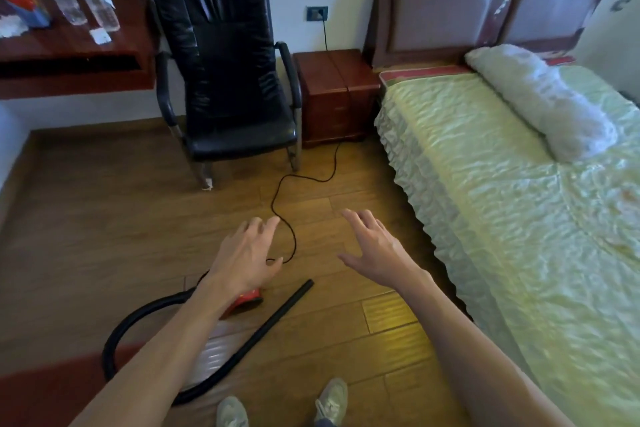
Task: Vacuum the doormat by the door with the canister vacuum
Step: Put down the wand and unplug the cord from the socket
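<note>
The red canister vacuum lies on the wooden floor, mostly hidden under my left forearm. Its black hose loops from the canister round to the lower left and ends in a straight black tube. A thin black power cord runs from the canister across the floor to a wall socket. My left hand hovers over the canister with fingers spread, holding nothing. To its right my right hand hangs above bare floor, fingers spread too. A red mat shows at the lower left corner.
A black office chair stands ahead, with a wooden nightstand to its right. A bed with a pale green cover fills the right side. A wooden desk with plastic bottles is at the upper left. My shoes show at the bottom.
</note>
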Demonstrator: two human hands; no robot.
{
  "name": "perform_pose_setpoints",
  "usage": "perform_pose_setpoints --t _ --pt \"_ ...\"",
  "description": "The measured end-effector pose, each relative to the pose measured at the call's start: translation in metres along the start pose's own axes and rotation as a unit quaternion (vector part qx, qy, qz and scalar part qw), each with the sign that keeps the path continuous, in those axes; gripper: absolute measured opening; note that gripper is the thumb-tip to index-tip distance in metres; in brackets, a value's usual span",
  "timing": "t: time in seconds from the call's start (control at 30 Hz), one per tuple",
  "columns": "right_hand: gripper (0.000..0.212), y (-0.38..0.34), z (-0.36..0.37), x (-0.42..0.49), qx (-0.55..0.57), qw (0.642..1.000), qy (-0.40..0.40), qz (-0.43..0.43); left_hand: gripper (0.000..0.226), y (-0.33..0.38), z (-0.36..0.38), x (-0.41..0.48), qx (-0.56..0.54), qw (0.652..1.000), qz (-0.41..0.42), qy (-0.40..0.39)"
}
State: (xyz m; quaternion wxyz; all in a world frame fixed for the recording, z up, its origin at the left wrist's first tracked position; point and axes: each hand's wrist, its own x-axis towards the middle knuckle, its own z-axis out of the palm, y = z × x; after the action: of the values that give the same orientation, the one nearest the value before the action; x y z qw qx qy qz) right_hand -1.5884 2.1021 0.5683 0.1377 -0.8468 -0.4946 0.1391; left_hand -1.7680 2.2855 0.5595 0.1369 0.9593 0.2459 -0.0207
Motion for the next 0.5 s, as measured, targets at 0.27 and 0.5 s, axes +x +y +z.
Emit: perform_pose_setpoints --t 0.27,0.5 --pt "0.082 0.075 -0.042 -0.010 0.015 0.999 0.028 0.016 0.079 0.071 -0.009 0.052 0.015 0.999 0.035 0.008" --pt "0.080 0.109 -0.052 0.014 -0.002 0.999 0.021 0.033 0.079 0.079 -0.013 0.092 0.038 0.998 0.044 0.004"
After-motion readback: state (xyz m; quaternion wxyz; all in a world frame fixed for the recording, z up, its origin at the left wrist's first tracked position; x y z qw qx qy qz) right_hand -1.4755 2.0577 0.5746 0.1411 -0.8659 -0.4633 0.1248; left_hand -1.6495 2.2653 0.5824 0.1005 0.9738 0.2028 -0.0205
